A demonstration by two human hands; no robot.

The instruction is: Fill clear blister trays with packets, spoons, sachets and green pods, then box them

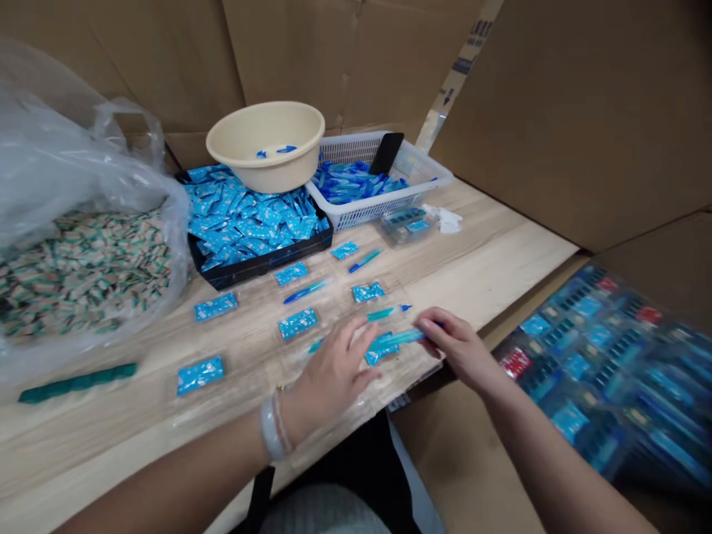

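My right hand pinches the dark blue end of a light-blue pen close to the table's front edge. The pen's other end reaches over a blue packet toward my left hand. That hand hovers low over the clear plastic trays, fingers apart, with no grip on anything that I can make out. Partly hidden behind it lies a teal pen. Just beyond my hands, another pen with a dark blue tip rests beside a blue packet. More packets and a blue pen lie in clear trays farther back.
At the back are a black tray heaped with blue packets, a cream basin and a white basket of pens. A plastic bag of small wrapped pieces stands left, a green strip before it. Filled packs lie right.
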